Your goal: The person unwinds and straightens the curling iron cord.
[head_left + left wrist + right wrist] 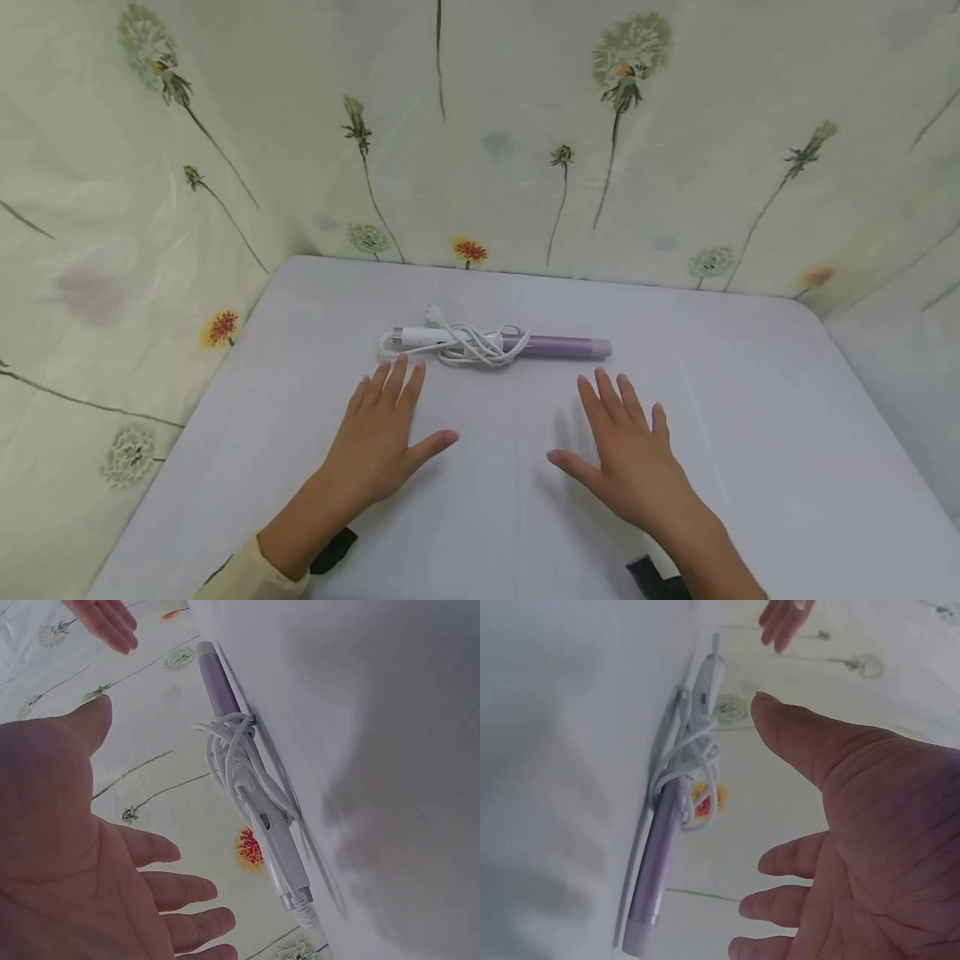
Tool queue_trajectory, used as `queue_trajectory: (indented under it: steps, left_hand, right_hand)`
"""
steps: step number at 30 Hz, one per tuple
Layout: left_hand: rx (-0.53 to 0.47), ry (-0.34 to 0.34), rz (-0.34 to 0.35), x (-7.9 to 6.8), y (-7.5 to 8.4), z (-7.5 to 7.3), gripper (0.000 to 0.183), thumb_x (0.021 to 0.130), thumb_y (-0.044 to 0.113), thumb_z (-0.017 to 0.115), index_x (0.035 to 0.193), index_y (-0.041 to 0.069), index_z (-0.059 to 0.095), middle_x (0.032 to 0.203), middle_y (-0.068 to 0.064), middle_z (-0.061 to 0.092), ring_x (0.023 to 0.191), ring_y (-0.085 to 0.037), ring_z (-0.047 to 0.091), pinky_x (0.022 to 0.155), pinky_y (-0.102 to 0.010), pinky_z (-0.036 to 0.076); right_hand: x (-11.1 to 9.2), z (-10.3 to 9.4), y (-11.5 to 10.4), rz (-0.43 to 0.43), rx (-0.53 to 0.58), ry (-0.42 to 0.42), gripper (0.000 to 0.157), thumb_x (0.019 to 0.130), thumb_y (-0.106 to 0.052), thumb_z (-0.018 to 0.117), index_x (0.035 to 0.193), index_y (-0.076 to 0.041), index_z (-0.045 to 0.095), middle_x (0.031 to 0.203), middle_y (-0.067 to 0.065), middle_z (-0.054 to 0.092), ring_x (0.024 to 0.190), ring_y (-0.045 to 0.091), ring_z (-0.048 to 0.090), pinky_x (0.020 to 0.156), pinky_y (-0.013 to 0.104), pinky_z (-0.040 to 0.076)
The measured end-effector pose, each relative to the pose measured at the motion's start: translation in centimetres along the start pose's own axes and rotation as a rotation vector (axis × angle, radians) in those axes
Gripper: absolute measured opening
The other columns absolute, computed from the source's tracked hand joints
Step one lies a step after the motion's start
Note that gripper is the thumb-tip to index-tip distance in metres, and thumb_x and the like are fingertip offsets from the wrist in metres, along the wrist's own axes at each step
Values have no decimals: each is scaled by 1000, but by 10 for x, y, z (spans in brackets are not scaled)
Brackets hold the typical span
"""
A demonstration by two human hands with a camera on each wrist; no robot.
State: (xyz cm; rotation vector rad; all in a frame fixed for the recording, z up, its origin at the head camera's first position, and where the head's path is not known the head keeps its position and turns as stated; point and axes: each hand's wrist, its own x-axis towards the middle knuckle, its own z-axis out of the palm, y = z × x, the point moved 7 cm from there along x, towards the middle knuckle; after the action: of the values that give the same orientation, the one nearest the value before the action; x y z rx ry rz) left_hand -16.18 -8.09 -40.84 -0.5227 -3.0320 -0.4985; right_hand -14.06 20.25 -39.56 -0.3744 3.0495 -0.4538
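Observation:
A curling iron (pixel 558 345) with a white handle and a purple barrel lies crosswise on the white table, barrel toward the right. Its white cord (pixel 480 346) is wound loosely round the middle. My left hand (pixel 378 446) hovers on the near side of the handle end, fingers spread and straight, holding nothing. Opposite it, my right hand (pixel 633 454) hovers near the barrel's tip, also with straight fingers and nothing in it. Both palms face down over the table. In the left wrist view, a small dark button (pixel 265 820) shows on the handle.
The white tabletop (pixel 517 533) has rounded far corners. Behind it and along the left side hangs a pale curtain (pixel 495 150) printed with dandelions and orange flowers. Dark straps or mounts (pixel 333 552) sit under both wrists.

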Motion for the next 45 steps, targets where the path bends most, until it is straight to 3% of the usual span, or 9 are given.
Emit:
queue_trajectory:
  steps: [8,12,16,23,28,33,40,45]
  left_hand:
    - [6,-12,-20,17,-9,1,103,97,69,60,163,-2,24,168,-25,23,156,-44,18,124,-59,16]
    - [15,-7,-36,33,-14,2,103,97,63,65,162,-5,24,168,-26,23,156,-43,18,124,-58,18]
    - [19,-28,-65,46,-17,3,106,95,60,71,162,-6,22,168,-25,23,157,-40,18,125,-56,17]
    - [55,-68,-80,68,-20,5,100,97,47,74,161,-8,22,168,-26,22,157,-39,17,126,-51,16]
    - [115,-44,-65,81,-21,9,98,94,42,79,159,-9,27,165,-27,29,156,-39,23,125,-51,19]
    - [171,-46,-46,85,-19,20,92,93,39,80,156,-10,34,162,-28,36,153,-40,30,124,-52,23]
    - [242,-3,-20,92,-19,18,79,93,38,81,148,-7,48,154,-25,47,149,-40,37,124,-52,22]
    - [259,23,-15,97,-21,15,73,90,38,84,140,-7,54,144,-22,55,143,-39,44,123,-53,25]
  right_hand:
    - [30,-5,-27,-98,-50,50,96,88,-52,81,158,0,40,164,23,34,152,46,27,114,77,18]
    - [48,-6,-42,-182,-39,102,92,86,-43,86,154,3,44,155,24,45,144,45,41,116,66,28]
    - [66,-3,-54,-206,-45,97,87,87,-41,86,151,3,48,149,23,50,139,42,46,114,59,38]
    - [94,0,-76,-223,-23,97,67,90,-32,86,143,-2,60,139,18,60,130,36,56,101,51,53]
    - [118,11,-90,-239,-19,73,46,93,-28,82,130,-2,69,118,13,67,105,28,69,87,44,59]
    - [138,26,-91,-185,-7,38,28,97,-25,77,113,-3,73,95,6,67,79,21,65,70,39,57]
    - [166,34,-90,-153,-15,51,19,99,-24,75,97,-5,73,87,6,65,72,23,62,64,40,54]
    - [182,37,-93,-134,-45,8,22,99,-24,74,84,-9,67,76,3,57,64,20,54,54,35,44]
